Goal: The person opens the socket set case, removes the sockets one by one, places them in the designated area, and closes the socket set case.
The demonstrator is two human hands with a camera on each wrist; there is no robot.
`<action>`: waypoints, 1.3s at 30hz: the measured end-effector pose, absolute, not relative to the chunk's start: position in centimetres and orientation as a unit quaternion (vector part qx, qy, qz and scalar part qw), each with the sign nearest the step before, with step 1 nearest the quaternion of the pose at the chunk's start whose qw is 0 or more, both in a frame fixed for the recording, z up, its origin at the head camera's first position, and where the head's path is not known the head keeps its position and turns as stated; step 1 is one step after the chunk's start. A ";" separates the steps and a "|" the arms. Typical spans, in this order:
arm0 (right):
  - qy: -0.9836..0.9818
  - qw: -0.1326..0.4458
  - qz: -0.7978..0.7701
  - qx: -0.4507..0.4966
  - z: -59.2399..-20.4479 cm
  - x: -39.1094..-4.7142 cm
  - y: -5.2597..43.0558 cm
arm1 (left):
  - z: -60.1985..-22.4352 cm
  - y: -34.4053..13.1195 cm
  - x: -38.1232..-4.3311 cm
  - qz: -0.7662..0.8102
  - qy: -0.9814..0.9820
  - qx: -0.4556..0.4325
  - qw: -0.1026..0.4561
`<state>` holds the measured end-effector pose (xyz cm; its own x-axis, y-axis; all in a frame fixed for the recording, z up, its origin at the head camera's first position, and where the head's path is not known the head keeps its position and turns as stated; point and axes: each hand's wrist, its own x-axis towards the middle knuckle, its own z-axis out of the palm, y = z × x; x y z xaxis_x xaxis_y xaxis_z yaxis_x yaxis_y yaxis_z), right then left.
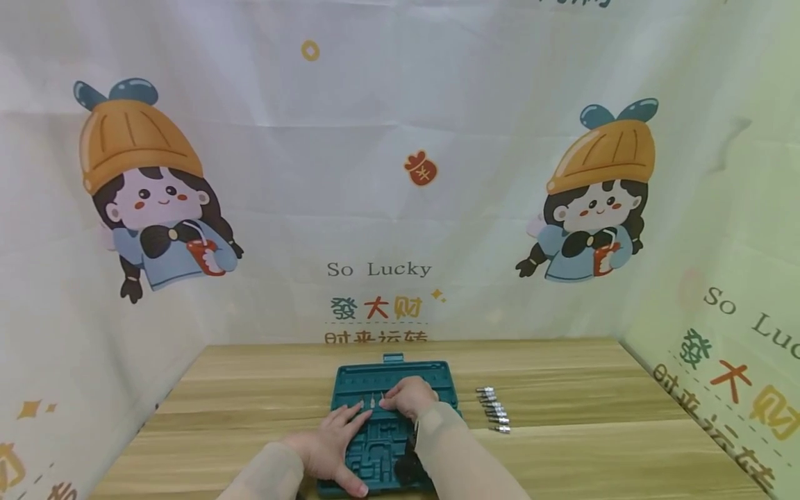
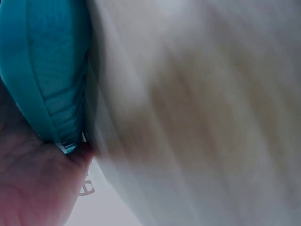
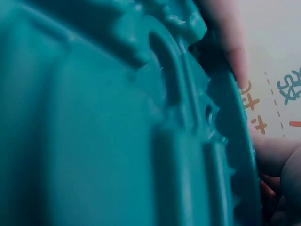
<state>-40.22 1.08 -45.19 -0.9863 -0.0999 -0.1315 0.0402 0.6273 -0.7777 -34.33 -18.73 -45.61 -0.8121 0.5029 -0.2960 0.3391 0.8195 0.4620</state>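
A teal moulded tool case point(image 1: 369, 458) lies unfolded on the table in front of me. My left hand point(image 1: 331, 441) rests spread over its left side, fingers straight and thumb at the near edge. In the left wrist view, the palm and thumb point(image 2: 51, 165) lie against the teal case point(image 2: 56, 70). My right hand point(image 1: 409, 397) reaches over the case's middle and pinches a small silver bit point(image 1: 382, 396) with thumb and forefinger. Just left of it, another silver bit point(image 1: 372, 401) stands in the row along the fold. The right wrist view shows moulded recesses point(image 3: 174, 80) close up and curled fingers point(image 3: 275, 157).
Right of the case, several socket bits point(image 1: 494, 406) with dark shanks and silver ends lie in a column on the wooden table point(image 1: 594, 403). A dark object point(image 1: 409, 469) sits under my right wrist. Printed cloth walls point(image 1: 375, 173) enclose the table's back and sides.
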 end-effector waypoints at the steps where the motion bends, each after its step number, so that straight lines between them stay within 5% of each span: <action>1: 0.896 0.083 -0.435 -0.018 -45.3 -40.3 1.1 | -45.6 -18.7 -34.3 0.199 0.931 0.225 0.208; 39: 0.867 0.058 -0.490 -0.062 -45.5 -40.1 1.4 | -45.8 -18.9 -34.4 0.205 0.928 0.231 0.208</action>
<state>-40.09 1.44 -45.49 -0.9855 -0.1650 -0.0402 -0.0507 0.5115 -0.8578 -34.43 -18.93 -45.76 -0.8075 0.5132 -0.2908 0.3430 0.8096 0.4764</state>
